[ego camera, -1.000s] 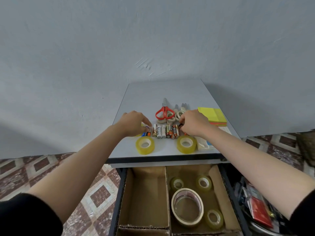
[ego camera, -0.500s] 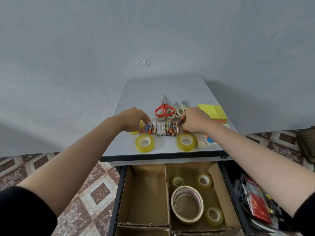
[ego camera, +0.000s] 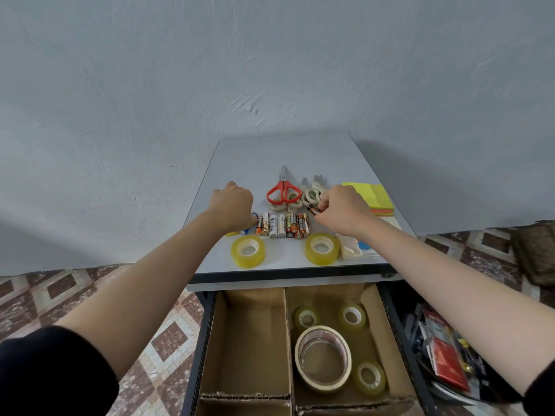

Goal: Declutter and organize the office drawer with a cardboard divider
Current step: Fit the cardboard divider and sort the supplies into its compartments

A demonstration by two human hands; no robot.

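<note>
The job looks about half done. Below the front edge of the worktop (ego camera: 285, 151) the drawer (ego camera: 195, 355) stands open, already fitted with the cardboard divider (ego camera: 287, 340). Every roll put away so far lies in its right compartment: a wide masking tape roll (ego camera: 321, 385) and three small clear tape rolls (ego camera: 341, 317).

The rest waits on the worktop. Near the left edge the left hand (ego camera: 232, 210) rests knuckles-up, fingers curled under, at the left end of the row of batteries (ego camera: 282, 226). Whether it grasps anything cannot be told; a yellow and a blue scrap peep out beneath it. By the front edge lie two yellow tape rolls (ego camera: 247, 262), one in front of each end of the row. Behind the row are the red scissors (ego camera: 283, 190) and the cream scissors (ego camera: 312, 193). The right hand (ego camera: 342, 211) pinches a single battery (ego camera: 313, 210) just above the row's right end. Batteries, rolls and scissors have yet to go into a compartment. Toward the right edge sit a stack of sticky notes (ego camera: 371, 196) and, at the front right corner, a white block (ego camera: 350, 250) I cannot identify.

The worktop is pale grey, set against a blue-grey wall (ego camera: 270, 70). Patterned tiles (ego camera: 168, 340) cover the floor, and a heap of clutter (ego camera: 444, 361) lies right of the drawer.
</note>
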